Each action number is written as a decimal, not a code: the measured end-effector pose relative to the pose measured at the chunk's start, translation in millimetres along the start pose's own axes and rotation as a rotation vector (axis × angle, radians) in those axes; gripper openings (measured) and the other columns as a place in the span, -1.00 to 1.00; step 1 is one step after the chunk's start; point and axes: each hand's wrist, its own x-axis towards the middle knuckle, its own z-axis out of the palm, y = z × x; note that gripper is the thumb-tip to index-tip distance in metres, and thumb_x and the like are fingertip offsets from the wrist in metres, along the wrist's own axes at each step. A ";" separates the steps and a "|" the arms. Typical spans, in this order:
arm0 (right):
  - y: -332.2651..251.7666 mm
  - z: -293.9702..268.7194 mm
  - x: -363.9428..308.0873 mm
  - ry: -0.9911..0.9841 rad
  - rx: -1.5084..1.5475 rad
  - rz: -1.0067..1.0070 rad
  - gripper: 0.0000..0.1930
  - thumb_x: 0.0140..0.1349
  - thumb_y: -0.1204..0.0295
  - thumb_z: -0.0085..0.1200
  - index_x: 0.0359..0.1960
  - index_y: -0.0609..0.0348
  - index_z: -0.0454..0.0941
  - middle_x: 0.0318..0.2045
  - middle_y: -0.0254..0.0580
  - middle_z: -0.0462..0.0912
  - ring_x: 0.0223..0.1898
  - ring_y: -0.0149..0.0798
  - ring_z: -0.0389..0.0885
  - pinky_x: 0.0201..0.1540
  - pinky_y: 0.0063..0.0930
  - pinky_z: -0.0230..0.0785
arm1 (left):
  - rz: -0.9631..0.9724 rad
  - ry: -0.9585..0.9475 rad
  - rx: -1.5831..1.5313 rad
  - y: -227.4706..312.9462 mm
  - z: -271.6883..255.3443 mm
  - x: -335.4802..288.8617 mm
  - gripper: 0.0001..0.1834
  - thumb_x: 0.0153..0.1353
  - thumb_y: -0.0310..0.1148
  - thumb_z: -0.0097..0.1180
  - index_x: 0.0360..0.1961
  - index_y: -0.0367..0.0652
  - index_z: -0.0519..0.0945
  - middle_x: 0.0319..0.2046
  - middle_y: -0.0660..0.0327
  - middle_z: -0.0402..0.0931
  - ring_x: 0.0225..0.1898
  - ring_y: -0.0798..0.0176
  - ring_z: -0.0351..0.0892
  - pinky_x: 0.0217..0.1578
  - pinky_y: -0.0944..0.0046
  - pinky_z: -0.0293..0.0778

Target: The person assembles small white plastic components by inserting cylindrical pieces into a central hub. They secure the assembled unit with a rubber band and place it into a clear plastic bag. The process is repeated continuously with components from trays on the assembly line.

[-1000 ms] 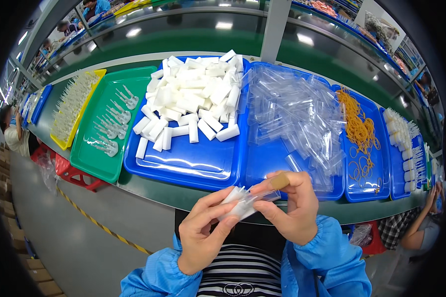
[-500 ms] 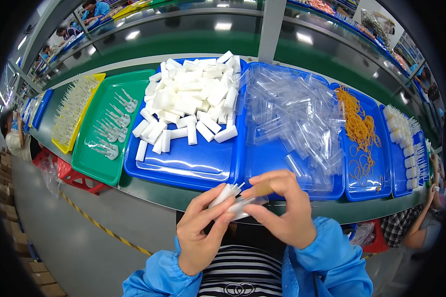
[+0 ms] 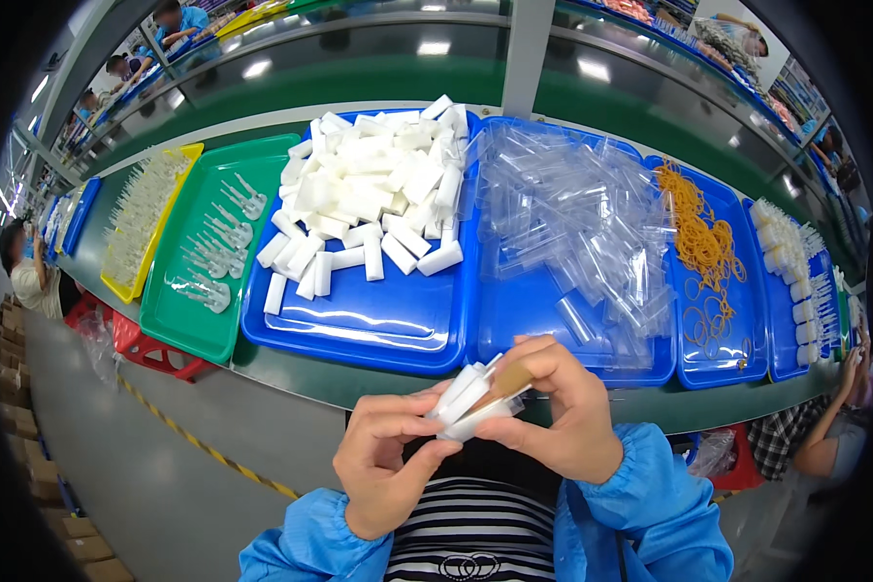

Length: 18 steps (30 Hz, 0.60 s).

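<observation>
Below the bench (image 3: 359, 380) edge, left hand (image 3: 386, 464) and right hand (image 3: 563, 412) both pinch a bundle of white sticks (image 3: 468, 403) held between them.

- The left hand (image 3: 383, 466) and right hand (image 3: 563, 412) meet close to the body, before the table edge (image 3: 291, 373), with a small bundle of sticks (image 3: 470, 403) between them.
- Behind the hands lie two trays side by side (touching): the left tray (image 3: 359, 325) holds a heap of short blocks (image 3: 373, 189), the right tray (image 3: 524, 320) a heap of clear sleeves (image 3: 572, 213).
- Right of these, a tray of rubber bands (image 3: 703, 252).
- Far left, a tray of small spoons (image 3: 213, 247).
</observation>
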 end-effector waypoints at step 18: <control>-20.3 -58.3 21.4 -0.063 -1.383 -0.146 -0.58 0.00 0.44 0.36 -0.05 0.19 0.59 -0.23 -0.18 0.69 -0.27 -0.15 0.60 -0.23 -0.29 0.36 | -0.348 -0.110 -0.243 16.2 -5.2 14.7 -0.55 0.13 -0.74 0.25 0.09 -0.41 0.55 0.20 -0.05 0.32 0.17 0.04 0.49 0.18 0.07 0.56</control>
